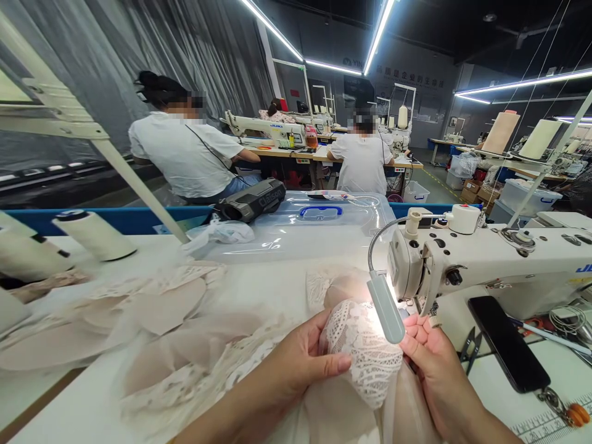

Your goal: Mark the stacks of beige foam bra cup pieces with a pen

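Note:
My left hand [303, 357] pinches the left edge of a white lace cup piece [365, 357], thumb on top. My right hand [428, 357] grips the same lace piece at its right edge, close to the needle area of the white sewing machine [485, 259]. The machine's small gooseneck lamp [386, 308] hangs just above the lace and lights it. Beige fabric attached to the lace drapes down between my wrists.
Beige padded cups and lace pieces [152, 308] lie spread on the white table to the left. Thread cones [95, 234] stand at far left. A clear plastic box [300, 228] sits behind. A black phone [506, 342] and snips [469, 348] lie right. Two people sew at machines beyond.

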`<state>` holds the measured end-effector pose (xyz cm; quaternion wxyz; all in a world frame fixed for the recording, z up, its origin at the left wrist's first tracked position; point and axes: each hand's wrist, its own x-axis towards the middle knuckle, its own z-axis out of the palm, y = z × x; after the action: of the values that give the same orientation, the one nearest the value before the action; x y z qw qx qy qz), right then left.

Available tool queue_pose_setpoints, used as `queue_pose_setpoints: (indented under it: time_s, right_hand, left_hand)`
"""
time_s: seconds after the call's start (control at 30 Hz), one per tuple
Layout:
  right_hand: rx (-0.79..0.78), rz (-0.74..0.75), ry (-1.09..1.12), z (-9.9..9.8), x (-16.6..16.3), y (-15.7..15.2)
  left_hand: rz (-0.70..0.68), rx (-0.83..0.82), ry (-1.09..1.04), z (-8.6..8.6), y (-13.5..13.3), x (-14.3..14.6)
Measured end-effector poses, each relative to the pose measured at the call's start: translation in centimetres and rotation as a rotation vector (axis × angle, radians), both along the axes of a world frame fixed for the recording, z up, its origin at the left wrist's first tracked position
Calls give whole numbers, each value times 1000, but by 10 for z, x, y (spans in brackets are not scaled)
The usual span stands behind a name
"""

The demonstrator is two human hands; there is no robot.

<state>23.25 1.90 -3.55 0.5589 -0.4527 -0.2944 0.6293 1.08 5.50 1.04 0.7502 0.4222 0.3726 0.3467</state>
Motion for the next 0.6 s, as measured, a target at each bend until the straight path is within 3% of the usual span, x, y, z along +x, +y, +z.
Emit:
queue_pose_setpoints:
  time_s: [0.6]
  right_hand:
    - [-30, -52, -17, -2, 0, 1]
  left_hand:
    - [36, -57, -56, -5, 1, 0]
